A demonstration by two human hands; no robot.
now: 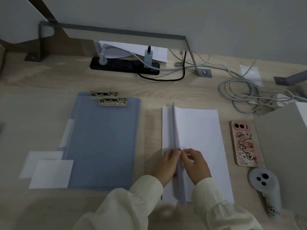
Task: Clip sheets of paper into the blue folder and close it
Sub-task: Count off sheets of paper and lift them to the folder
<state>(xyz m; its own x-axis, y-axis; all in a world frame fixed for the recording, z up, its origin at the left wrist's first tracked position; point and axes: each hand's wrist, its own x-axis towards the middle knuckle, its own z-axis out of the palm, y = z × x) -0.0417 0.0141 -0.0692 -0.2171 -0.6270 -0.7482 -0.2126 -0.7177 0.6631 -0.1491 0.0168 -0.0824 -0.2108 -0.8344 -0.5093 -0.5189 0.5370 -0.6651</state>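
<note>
Left hand [167, 165] and right hand [193, 163] are pinching a raised sheet off the white paper stack [199, 138], just right of the flat blue plastic folder [103, 141] w/ metal clip [113, 102]. Judgement: separate cleanly, keep edges aligned.

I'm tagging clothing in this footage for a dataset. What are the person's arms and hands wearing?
Both arms wear loose, cream-coloured long sleeves of a light fabric, gathered into cuffs at the wrists. The left hand and right hand are bare, with no gloves. At least one fingertip shows dark nail polish. No rings, watch or bracelets can be made out in this dim, slightly blurred view.
</note>
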